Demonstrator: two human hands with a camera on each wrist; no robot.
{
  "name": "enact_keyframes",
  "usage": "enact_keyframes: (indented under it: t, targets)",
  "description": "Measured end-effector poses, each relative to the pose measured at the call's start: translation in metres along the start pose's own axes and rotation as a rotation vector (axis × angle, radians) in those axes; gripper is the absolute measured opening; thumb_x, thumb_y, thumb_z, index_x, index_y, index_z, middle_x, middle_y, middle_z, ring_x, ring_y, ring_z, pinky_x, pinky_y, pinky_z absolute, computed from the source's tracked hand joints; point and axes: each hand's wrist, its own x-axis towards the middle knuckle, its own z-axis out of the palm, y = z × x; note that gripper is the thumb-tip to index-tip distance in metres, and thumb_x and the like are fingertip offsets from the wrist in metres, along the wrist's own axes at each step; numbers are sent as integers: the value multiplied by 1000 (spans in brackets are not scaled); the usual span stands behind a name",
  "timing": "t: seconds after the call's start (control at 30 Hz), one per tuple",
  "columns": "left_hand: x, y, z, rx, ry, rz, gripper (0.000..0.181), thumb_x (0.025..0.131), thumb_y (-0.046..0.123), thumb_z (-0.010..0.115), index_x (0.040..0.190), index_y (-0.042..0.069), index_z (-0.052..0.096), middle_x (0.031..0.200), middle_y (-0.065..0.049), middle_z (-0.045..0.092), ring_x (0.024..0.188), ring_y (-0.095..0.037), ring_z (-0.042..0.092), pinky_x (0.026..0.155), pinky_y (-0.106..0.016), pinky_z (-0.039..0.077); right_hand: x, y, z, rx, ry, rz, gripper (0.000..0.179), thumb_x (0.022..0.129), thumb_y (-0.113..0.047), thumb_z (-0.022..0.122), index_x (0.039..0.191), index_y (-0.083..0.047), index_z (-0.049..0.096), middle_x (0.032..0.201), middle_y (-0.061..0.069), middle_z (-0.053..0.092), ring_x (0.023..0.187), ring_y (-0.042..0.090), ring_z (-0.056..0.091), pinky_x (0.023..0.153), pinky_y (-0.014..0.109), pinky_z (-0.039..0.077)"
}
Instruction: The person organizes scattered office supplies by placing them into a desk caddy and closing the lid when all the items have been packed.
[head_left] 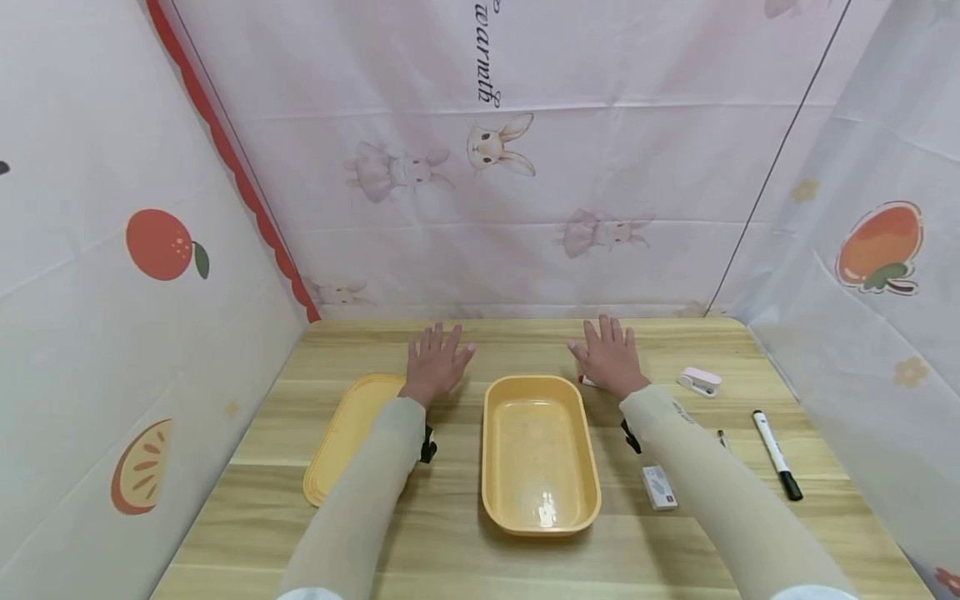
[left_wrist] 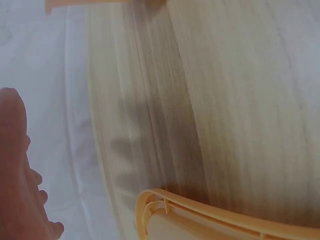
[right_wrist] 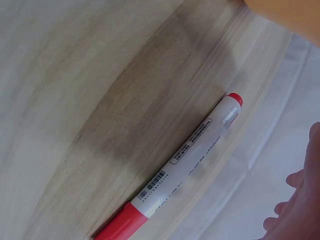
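Observation:
Both hands hold nothing, with fingers spread. My left hand (head_left: 437, 364) is beyond the upper end of a flat yellow lid (head_left: 337, 446), partly covered by the left sleeve. In the left wrist view the lid's raised rim (left_wrist: 215, 211) shows below the hand. My right hand (head_left: 611, 360) is over a white marker with red ends (right_wrist: 182, 155), mostly hidden by that hand in the head view. Between the forearms stands an open, deep yellow container (head_left: 536, 458) with rounded corners and nothing inside.
Right of the right forearm lie a small pink and white stapler (head_left: 701, 382) and a white marker with a black cap (head_left: 777, 454). A small white box (head_left: 659, 488) sits beside the sleeve, which partly covers a thin pen (head_left: 723, 439). Printed curtains surround the wooden table (head_left: 450, 533).

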Motion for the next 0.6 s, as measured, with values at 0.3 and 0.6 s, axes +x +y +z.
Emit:
enact_keyframes:
  t: [0.3,0.6]
  targets:
    - [-9,-1,4,-27,11,4,71,103,65,15,164,29,10,171,-11,-2,157,-34,-4,122,-65,0,-9,-1,-6,35,34,-19,69,108,-49,34,156,1,29,163,30,14,151,50,8,119,69,3]
    - [-31,5,13,-70,3,37,69,106,58,22,164,23,12,170,-15,1,156,-38,3,122,-64,3,-21,1,2,62,43,-5,70,107,-51,31,156,-1,29,164,30,13,152,50,8,119,68,3]
